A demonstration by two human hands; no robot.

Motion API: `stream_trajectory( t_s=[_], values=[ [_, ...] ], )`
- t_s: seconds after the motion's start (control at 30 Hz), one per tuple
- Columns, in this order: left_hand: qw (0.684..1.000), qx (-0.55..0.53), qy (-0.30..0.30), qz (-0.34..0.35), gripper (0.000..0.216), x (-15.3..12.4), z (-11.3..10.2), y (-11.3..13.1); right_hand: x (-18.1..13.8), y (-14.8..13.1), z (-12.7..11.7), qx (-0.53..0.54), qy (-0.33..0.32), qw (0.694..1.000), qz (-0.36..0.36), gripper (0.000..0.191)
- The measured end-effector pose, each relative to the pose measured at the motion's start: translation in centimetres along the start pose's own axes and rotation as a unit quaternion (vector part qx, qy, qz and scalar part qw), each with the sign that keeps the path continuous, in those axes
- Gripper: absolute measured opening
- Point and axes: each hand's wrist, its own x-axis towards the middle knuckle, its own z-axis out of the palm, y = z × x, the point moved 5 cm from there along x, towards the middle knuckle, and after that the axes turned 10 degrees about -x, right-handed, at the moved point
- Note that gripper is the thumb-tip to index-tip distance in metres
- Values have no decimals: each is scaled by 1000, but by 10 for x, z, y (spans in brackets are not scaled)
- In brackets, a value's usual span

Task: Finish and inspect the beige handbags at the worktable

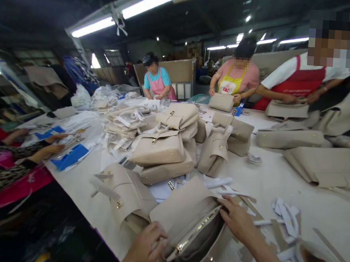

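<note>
An opened beige handbag (180, 211) lies before me at the table's near edge, its flap folded back and a gold zipper showing along the dark inside. My left hand (146, 245) is closed at the bag's left end, fingers curled against its edge. At the far right corner of the opening, my right hand (237, 217) grips the rim, thumb and fingers closed on it. Just left of the flap rests another beige handbag (128, 193) with a gold clasp. A small metal frame piece (171, 185) lies on white material beyond the flap.
Stacked beige handbags (161, 152) rise in the table's middle. Strips and white scraps (287, 218) lie at right, near a brown-stained container (318, 260). Blue trays (69, 157) stand at left beside a co-worker's hands (52, 150). Several co-workers handle pieces across the table.
</note>
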Motion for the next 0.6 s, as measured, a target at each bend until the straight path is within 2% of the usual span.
stream_trajectory(
  t_s=[0.07,0.13,0.17,0.2,0.27,0.33,0.37,0.43,0.47,0.53,0.6],
  values=[
    [976,-102,64,-181,46,-14,3,-40,-14,17,0,89,52,993,51,40],
    [911,-222,43,-345,52,-27,21,-76,-34,34,9,175,62,972,145,42],
    [871,-293,41,-393,50,-30,30,-87,-45,39,17,220,45,956,188,40],
    [830,-369,55,-416,48,-29,37,-94,-55,40,28,271,17,938,218,39],
    [755,-505,113,-402,44,-17,45,-97,-70,30,51,374,-45,897,231,37],
    [703,-595,158,-356,43,0,47,-89,-76,12,70,440,-76,870,211,33],
    [688,-618,175,-338,44,6,47,-83,-77,4,77,455,-71,864,204,30],
    [684,-626,211,-309,48,12,42,-74,-75,-12,87,469,-45,860,197,23],
    [696,-611,228,-299,50,11,38,-70,-73,-18,91,479,-29,855,195,20],
    [757,-542,236,-280,50,6,26,-63,-65,-29,96,508,-3,841,187,17],
    [853,-434,188,-221,46,2,16,-52,-55,-36,98,540,15,824,172,17]
  ],
)
